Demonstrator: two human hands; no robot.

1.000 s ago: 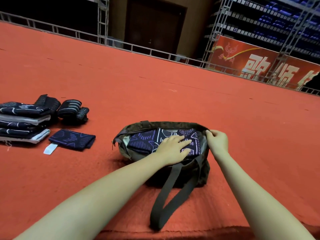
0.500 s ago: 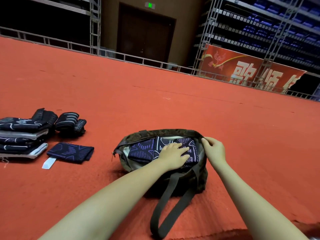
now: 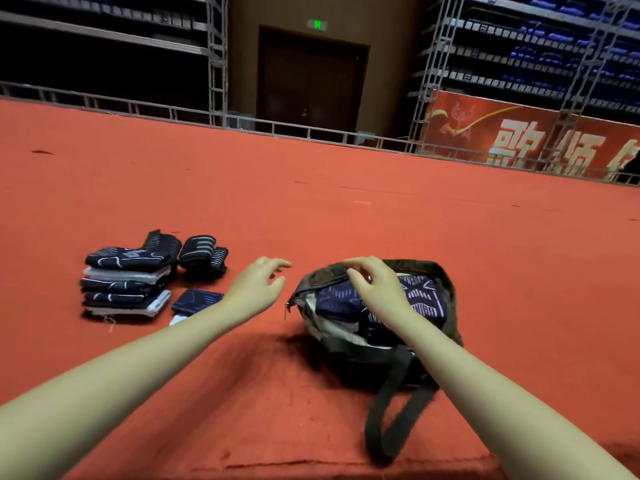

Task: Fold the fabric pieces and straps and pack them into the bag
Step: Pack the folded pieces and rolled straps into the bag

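Note:
A dark olive bag point(image 3: 450, 306) lies open on the red carpet, its long strap point(image 3: 391, 414) trailing toward me. Inside it sits a folded navy fabric piece point(image 3: 424, 299) with pale line patterns. My right hand point(image 3: 375, 287) is over the bag's mouth, fingers loosely curved near the far rim, gripping nothing that I can make out. My left hand point(image 3: 256, 289) hovers just left of the bag, fingers relaxed and empty. A stack of folded fabric pieces point(image 3: 124, 282) stands at the left, with rolled straps point(image 3: 202, 256) behind it and a small folded piece point(image 3: 197, 301) beside it.
Red carpet point(image 3: 346, 209) stretches far ahead and to the right. A metal railing point(image 3: 277, 128) borders its far edge, with scaffolding, a dark door and a red banner point(image 3: 519, 133) beyond. The carpet's front edge runs just below the bag strap.
My left hand has lifted off the fabric in the bag and moved left, outside the bag. My right hand let go of the right rim and moved across over the opening.

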